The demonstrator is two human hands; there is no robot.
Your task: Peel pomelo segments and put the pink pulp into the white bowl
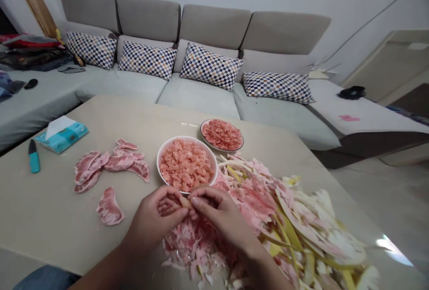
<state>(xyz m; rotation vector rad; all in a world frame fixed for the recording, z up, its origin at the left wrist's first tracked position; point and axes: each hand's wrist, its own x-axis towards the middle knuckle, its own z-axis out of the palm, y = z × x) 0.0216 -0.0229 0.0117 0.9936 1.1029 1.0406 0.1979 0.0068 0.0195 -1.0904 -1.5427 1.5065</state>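
Observation:
My left hand (156, 214) and my right hand (217, 207) meet just in front of a white bowl (158, 167), fingertips pinched together. Between them is a small pale piece of pomelo flesh (185, 202), mostly covered by the fingers. Peeled pomelo pulp (187, 165) fills the bowl. Under and right of my hands lies a heap of pink membrane scraps (197, 245) and yellow-white pomelo rind (321, 223). Left of my hands, a single pomelo segment (110, 207) rests on the table, with several more pomelo segments (114, 162) grouped behind it.
Behind the bowl stands a dark-rimmed plate (243, 145) of redder pulp. A blue tissue pack (63, 133) and a knife with a turquoise handle (34, 160) lie at the table's left. A grey sofa (197, 98) with patterned cushions runs along the table's (134, 115) far side.

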